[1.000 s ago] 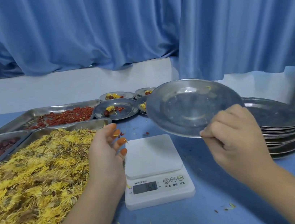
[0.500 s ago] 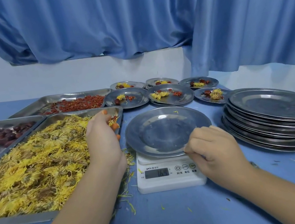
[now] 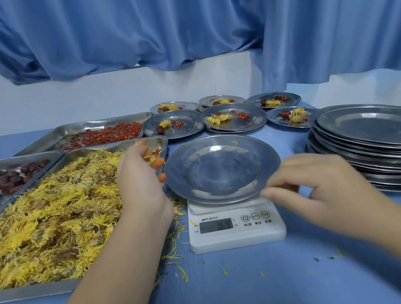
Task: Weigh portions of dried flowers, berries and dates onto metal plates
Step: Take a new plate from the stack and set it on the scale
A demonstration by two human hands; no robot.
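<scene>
Where hands crowd it, plate (image 3: 222, 166), perhaps bare, beside stack (image 3: 378, 142).

Both forearms are showing bare from the bottom edge of the view up to the wrists, with no sleeve, watch or band on either. The left hand (image 3: 142, 185) is wearing orange polish on its fingernails (image 3: 162, 177). The right hand (image 3: 327, 185) is looking blurred, its nails hidden.

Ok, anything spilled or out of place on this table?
Yes. Loose yellow petals lie scattered on the blue table beside the flower tray and in front of the scale. One stray petal sits in the otherwise bare plate on the scale. Nothing looks damaged.
</scene>
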